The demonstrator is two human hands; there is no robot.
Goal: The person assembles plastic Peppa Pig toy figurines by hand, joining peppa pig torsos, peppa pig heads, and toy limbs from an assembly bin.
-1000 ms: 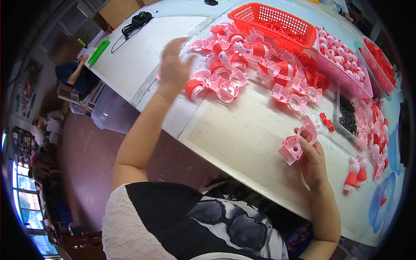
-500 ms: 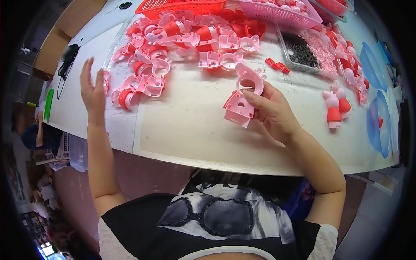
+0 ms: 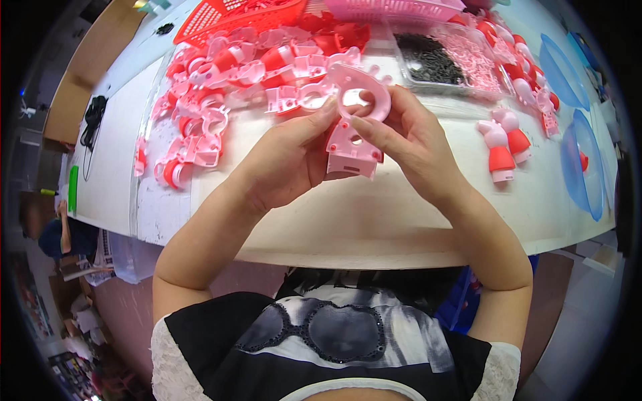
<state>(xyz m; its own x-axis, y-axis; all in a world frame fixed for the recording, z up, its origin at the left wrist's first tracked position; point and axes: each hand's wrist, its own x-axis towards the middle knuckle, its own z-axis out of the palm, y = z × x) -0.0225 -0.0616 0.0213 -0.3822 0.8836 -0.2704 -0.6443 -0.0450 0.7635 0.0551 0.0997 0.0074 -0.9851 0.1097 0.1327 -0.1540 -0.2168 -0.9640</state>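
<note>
Between my two hands, above the middle of the table, is a pink plastic toy shell half (image 3: 353, 148) with a round opening at the top and a boxy lower end. My left hand (image 3: 287, 157) grips its left side, with its fingertips partly hidden behind the part. On the other side my right hand (image 3: 422, 144) pinches it, thumb in front below the ring and fingers behind. A heap of similar pink and red shell parts (image 3: 231, 70) lies just beyond my left hand. Right of my right hand are two red-and-pink toy figures (image 3: 501, 150).
Across the back stand a red basket (image 3: 267, 17) and a pink basket (image 3: 401, 9). A clear tray (image 3: 461, 88) holds black and pink small pieces. Blue bowls (image 3: 583, 167) line the right edge. A black cable (image 3: 92, 123) lies far left, near a green strip (image 3: 73, 189). Another person (image 3: 57, 234) sits at left.
My left hand has come from the far left to the middle and taken hold of the shell half. My right hand still holds it, now more upright. The view has shifted slightly.
</note>
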